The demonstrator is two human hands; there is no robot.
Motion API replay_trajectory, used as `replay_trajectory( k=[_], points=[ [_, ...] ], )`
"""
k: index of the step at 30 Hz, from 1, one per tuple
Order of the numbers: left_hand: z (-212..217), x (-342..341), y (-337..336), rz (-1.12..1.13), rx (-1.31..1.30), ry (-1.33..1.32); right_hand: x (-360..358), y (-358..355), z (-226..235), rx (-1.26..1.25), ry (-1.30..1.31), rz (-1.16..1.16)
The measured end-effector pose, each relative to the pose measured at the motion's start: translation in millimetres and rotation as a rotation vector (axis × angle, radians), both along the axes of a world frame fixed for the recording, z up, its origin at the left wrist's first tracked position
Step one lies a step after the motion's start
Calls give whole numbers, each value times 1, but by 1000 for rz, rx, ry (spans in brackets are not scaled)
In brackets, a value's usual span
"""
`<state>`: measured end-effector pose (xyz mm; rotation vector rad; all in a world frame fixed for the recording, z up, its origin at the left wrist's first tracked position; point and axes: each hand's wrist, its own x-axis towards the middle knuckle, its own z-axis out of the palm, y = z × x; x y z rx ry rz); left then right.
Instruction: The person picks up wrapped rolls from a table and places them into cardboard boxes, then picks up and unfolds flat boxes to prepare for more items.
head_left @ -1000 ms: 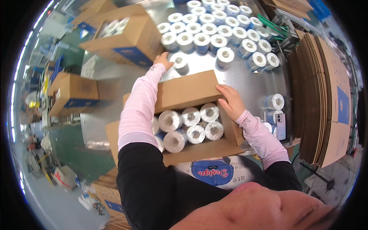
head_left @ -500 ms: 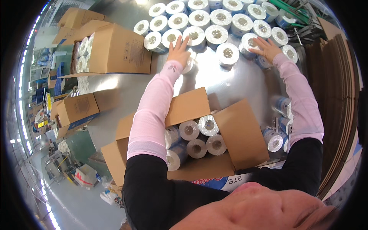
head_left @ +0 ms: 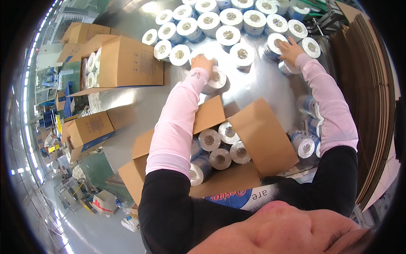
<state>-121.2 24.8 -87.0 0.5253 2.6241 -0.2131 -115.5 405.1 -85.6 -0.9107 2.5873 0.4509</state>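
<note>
My left hand (head_left: 203,62) curls down over a white paper roll that glare nearly washes out; its fingertips are hidden. Close by the wrist stands another wrapped paper roll (head_left: 216,78). On the right, my right hand (head_left: 291,51) has its fingers bent round the side and top of an upright paper roll (head_left: 274,43). Below that hand a further roll (head_left: 287,67) lies partly covered. Between my forearms an open cardboard box (head_left: 264,137) holds several rolls in clear and blue wrapping (head_left: 220,158).
Several upright rolls (head_left: 209,20) crowd the far side of the metal table (head_left: 270,91). Flattened cardboard (head_left: 363,84) is stacked along the right. Several rolls (head_left: 305,147) lie by my right forearm. A filled box (head_left: 135,61) stands at the left.
My left hand has come nearer and its spread fingers have curled down. Some rolls near it have shifted toward me. The right hand's roll has slid a little nearer too. The view has shifted slightly.
</note>
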Motion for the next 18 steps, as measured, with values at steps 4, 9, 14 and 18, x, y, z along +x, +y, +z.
replay_trajectory(
  k=[4, 9, 14, 18],
  points=[
    [17, 21, -51, 434, 371, -107, 46, -24, 27, 16, -57, -227],
    [100, 54, -90, 623, 1625, -21, 156, -26, 8, -258, 81, -463],
    [233, 199, -100, 735, 2139, -1058, 285, -46, -67, -108, 111, -558],
    [215, 281, -96, 537, 1563, -746, 350, -85, -98, -522, 55, -674]
  ],
)
